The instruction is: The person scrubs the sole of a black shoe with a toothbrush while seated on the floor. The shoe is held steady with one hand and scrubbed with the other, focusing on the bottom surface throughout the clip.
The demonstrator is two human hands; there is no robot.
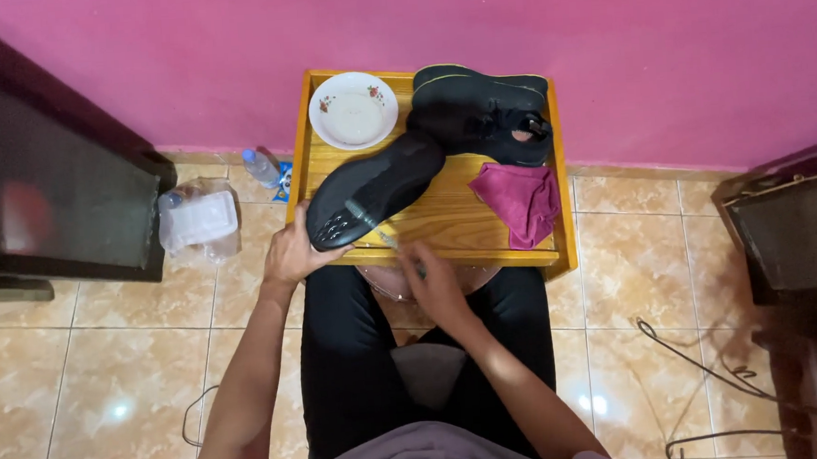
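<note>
Open wood shows mid-tray (446, 220), between the black shoe (375, 190) lying sole-up at frame centre-left and the magenta cloth (520, 200) to its right. Upper tray is blocked: white bowl (354, 110) upper left, second shoe (482, 112) upper right. The raised rim fences the sides.

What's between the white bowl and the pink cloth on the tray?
Head view: the black shoe held by the left hand crosses between bowl and cloth; bare tray wood otherwise.
</note>
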